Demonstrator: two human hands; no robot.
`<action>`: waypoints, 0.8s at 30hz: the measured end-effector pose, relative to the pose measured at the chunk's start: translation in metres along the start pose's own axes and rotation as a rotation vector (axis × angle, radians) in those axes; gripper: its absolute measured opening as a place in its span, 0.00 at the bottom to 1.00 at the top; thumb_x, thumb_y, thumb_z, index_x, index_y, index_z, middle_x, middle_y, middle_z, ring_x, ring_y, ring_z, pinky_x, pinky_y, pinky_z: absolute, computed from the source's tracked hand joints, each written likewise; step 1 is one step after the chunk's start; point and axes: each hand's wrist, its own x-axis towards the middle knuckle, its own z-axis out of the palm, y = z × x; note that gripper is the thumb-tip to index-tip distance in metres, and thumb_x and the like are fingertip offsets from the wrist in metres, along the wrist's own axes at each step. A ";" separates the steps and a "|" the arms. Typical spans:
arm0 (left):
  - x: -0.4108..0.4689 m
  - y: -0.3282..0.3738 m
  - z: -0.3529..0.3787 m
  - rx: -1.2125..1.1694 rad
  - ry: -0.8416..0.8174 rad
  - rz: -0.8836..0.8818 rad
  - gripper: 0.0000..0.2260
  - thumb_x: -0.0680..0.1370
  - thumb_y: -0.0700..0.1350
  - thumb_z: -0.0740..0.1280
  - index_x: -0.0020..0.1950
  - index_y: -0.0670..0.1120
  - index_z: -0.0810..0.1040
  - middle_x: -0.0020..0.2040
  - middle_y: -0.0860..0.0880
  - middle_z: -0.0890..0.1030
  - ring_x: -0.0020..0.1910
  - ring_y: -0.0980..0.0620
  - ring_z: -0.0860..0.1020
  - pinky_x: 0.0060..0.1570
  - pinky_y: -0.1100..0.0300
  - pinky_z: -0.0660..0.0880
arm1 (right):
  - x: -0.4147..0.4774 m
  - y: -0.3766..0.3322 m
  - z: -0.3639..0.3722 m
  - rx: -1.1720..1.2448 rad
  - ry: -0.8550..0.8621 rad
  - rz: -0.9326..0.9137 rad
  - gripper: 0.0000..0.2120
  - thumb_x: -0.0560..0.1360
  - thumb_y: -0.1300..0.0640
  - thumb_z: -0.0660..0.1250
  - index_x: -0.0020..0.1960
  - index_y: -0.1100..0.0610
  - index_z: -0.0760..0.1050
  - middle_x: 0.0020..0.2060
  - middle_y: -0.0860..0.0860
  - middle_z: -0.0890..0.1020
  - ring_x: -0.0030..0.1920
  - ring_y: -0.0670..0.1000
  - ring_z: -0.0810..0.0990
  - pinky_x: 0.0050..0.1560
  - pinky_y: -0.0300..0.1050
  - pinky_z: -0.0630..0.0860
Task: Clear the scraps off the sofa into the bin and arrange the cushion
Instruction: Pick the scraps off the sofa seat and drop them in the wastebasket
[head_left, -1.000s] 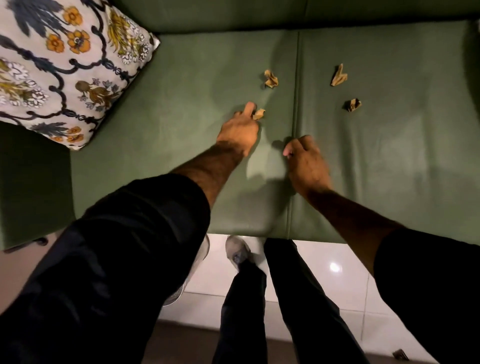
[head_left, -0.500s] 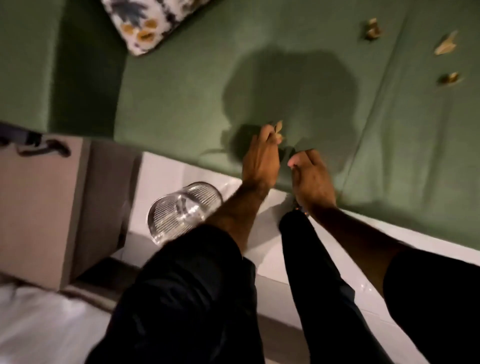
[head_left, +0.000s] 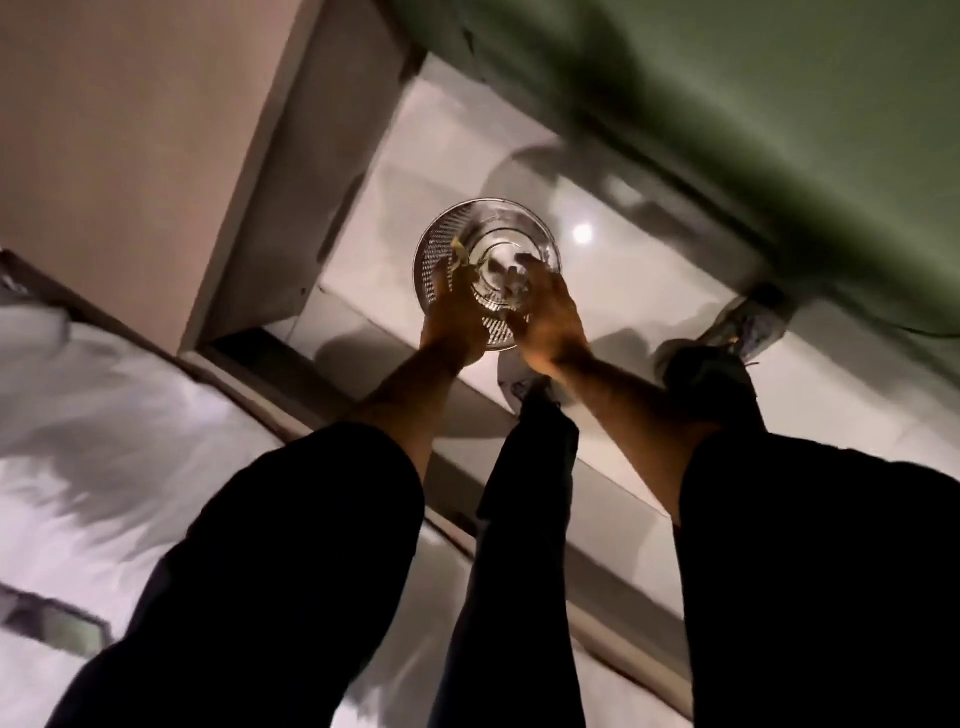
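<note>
A round metal mesh bin stands on the pale floor between the sofa and a cabinet. Both my hands hover over its mouth, side by side. My left hand pinches a small yellowish paper scrap at its fingertips, just inside the bin's left rim. My right hand reaches over the right half of the opening; motion blur hides whether anything is in its fingers. The green sofa fills the upper right, with only its front edge showing. The cushion and the other scraps are out of view.
A beige cabinet stands left of the bin. White bedding lies at the lower left. My dark trouser legs and a grey shoe are on the glossy white tiles beside the sofa's base.
Both hands left the sofa seat and swung down and left to the bin. My view turned with them, so the sofa seat, scraps and cushion dropped out of sight.
</note>
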 end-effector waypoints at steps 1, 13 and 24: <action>-0.001 -0.002 -0.002 -0.064 -0.001 -0.040 0.36 0.76 0.35 0.66 0.81 0.44 0.54 0.81 0.42 0.55 0.73 0.37 0.68 0.67 0.47 0.72 | -0.001 0.002 -0.002 0.002 -0.010 0.003 0.32 0.79 0.61 0.70 0.80 0.59 0.62 0.74 0.61 0.72 0.72 0.61 0.73 0.72 0.47 0.68; -0.041 0.145 -0.011 -0.154 0.314 0.238 0.10 0.73 0.35 0.63 0.51 0.46 0.78 0.49 0.45 0.83 0.51 0.41 0.81 0.53 0.50 0.76 | -0.061 0.072 -0.191 0.129 0.474 0.045 0.15 0.81 0.60 0.66 0.67 0.58 0.77 0.59 0.56 0.82 0.46 0.54 0.82 0.52 0.25 0.73; 0.002 0.542 0.041 0.093 0.281 0.956 0.11 0.79 0.43 0.66 0.60 0.44 0.77 0.60 0.42 0.76 0.60 0.41 0.77 0.62 0.49 0.73 | -0.043 0.207 -0.493 0.009 1.103 0.345 0.22 0.79 0.58 0.65 0.73 0.52 0.73 0.73 0.58 0.71 0.72 0.58 0.72 0.74 0.53 0.72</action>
